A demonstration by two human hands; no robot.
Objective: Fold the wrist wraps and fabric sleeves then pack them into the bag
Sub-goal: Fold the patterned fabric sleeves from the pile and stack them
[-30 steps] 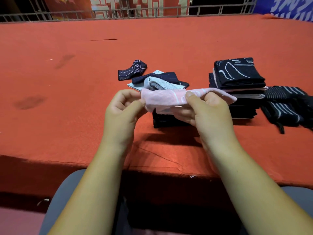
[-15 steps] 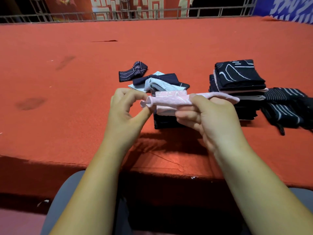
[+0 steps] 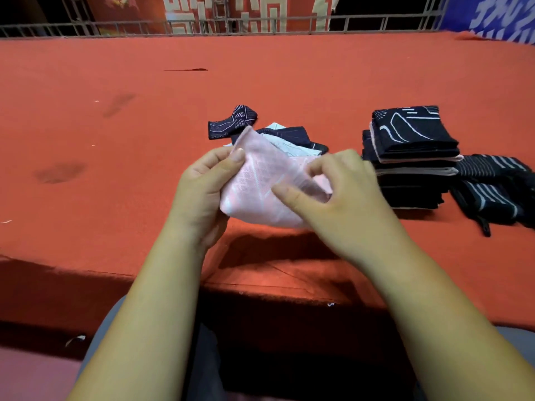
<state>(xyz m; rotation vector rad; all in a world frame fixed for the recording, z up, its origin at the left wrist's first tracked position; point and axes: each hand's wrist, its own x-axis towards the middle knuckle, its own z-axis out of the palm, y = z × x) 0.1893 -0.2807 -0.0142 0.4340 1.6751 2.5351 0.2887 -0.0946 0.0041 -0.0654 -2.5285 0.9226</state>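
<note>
Red cloth covers the table (image 3: 115,175), a metal railing (image 3: 260,24) runs along the back, and both hands are up over the near edge. Look at the left hand (image 3: 199,195): its fingers (image 3: 223,157) are curled round the left side of the pink sleeve (image 3: 260,183), thumb pressed on top. The right hand (image 3: 344,209) pinches the sleeve's right side between thumb and forefinger. So the sleeve sits between the two sets of fingers, held off the table, one corner poking up past the left thumb. Just beyond the fingers lies a loose heap (image 3: 292,134) of dark and pale pieces. Right of the right-hand fingers stands a folded stack (image 3: 414,140), and further right, striped wraps (image 3: 489,180) lie flat.
</note>
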